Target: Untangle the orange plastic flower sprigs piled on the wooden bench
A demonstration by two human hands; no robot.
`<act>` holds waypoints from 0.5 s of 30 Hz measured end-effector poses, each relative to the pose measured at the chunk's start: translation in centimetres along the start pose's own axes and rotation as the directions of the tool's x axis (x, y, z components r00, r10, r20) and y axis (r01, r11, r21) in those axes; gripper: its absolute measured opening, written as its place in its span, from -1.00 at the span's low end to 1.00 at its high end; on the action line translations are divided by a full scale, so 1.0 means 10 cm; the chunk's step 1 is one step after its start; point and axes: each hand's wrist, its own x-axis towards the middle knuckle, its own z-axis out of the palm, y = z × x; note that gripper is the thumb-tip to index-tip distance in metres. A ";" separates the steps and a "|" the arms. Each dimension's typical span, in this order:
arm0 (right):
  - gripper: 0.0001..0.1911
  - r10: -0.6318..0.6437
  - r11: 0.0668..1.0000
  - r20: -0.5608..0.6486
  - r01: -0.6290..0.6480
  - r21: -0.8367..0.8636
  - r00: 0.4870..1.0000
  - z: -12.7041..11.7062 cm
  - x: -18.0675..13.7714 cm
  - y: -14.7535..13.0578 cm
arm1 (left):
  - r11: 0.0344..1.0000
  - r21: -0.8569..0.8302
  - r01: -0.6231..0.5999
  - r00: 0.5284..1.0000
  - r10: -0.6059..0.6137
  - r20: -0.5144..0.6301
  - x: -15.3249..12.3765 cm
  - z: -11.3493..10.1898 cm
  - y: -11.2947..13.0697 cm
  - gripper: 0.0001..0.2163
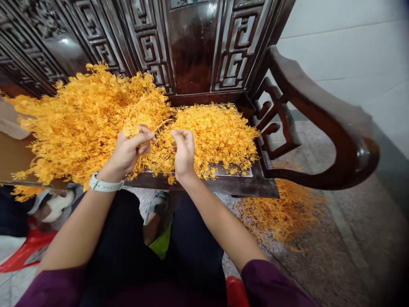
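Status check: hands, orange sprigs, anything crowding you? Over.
Left hand closed on an orange sprig. Right hand close by, curled, grip unclear. Larger pile left, smaller pile right, both crowding the bench around the hands.

Your left hand (129, 147) grips a yellow sprig (130, 131); your right hand (184, 153), fingers curled, is just beside it. Before you, a large yellow pile (86, 115) and a smaller heap (220, 134) lie on a dark carved bench (252, 187). Orange stems (281, 213) litter the floor (351, 230).
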 end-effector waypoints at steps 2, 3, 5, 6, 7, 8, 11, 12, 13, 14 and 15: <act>-0.55 0.058 0.998 0.118 -0.061 0.023 0.991 0.01 -0.02 0.01 | 1.000 0.022 -0.005 0.999 0.004 0.050 0.02 0.02 0.01 -0.85; -0.54 0.064 0.997 0.148 -0.071 0.039 0.987 0.01 -0.03 0.01 | 0.999 0.040 -0.005 0.997 0.001 0.078 0.04 0.04 0.00 -0.86; -0.56 0.047 0.996 0.142 -0.058 0.072 0.989 0.02 -0.05 0.01 | 0.997 0.075 -0.005 0.990 -0.006 0.140 0.06 0.09 -0.02 -0.86; -0.57 0.039 0.995 0.127 -0.050 0.083 0.991 0.02 -0.05 0.01 | 0.996 0.091 -0.006 0.986 -0.009 0.169 0.06 0.12 -0.03 -0.85; -0.58 0.035 0.995 0.109 -0.045 0.087 0.993 0.02 -0.04 0.00 | 0.994 0.109 -0.003 0.982 -0.018 0.189 0.07 0.13 -0.04 -0.84; -0.60 0.029 0.996 0.085 -0.036 0.086 0.996 0.01 -0.03 0.00 | 0.992 0.129 0.004 0.980 -0.029 0.197 0.07 0.14 -0.05 -0.83; -0.58 -0.076 0.997 -0.045 0.077 0.021 0.996 -0.03 0.01 -0.03 | 0.984 0.176 0.018 0.990 -0.042 0.133 0.09 0.14 -0.06 -0.84; -0.54 -0.145 0.989 -0.086 0.142 -0.041 0.986 -0.05 0.02 -0.04 | 0.982 0.187 0.023 0.994 -0.043 0.100 0.10 0.13 -0.06 -0.85; -0.51 -0.217 0.971 -0.101 0.204 -0.123 0.971 -0.07 0.03 -0.06 | 0.981 0.194 0.028 0.996 -0.043 0.073 0.12 0.11 -0.06 -0.86; -0.50 -0.276 0.943 -0.082 0.253 -0.215 0.958 -0.08 0.03 -0.08 | 0.979 0.202 0.035 0.997 -0.048 0.060 0.13 0.10 -0.07 -0.86; -0.51 -0.312 0.908 -0.033 0.288 -0.303 0.949 -0.10 0.03 -0.10 | 0.977 0.210 0.039 0.997 -0.052 0.057 0.15 0.08 -0.08 -0.86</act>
